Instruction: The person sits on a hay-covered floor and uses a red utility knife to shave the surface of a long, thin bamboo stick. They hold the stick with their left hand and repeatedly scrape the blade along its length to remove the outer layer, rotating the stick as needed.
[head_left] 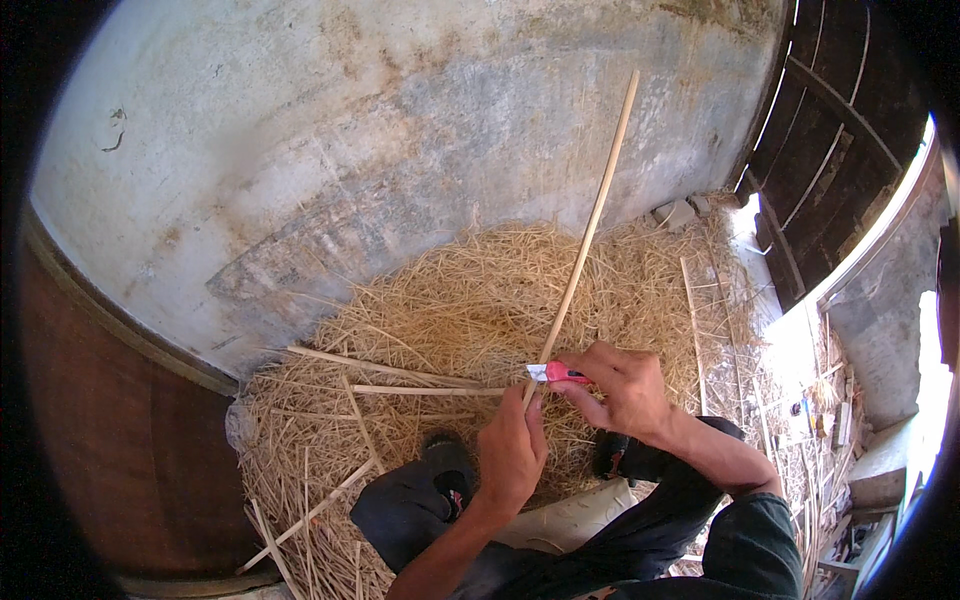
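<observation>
The left hand is clenched around the lower end of a long pale stick, which slants up toward one o'clock across the grey wall. Just beside it, at about three o'clock, the right hand grips a small red-handled cutter — its pale blade end touching the stick near the left thumb. Below both lies a heap of straw-coloured shavings with a few split strips — near the person's dark shoes.
</observation>
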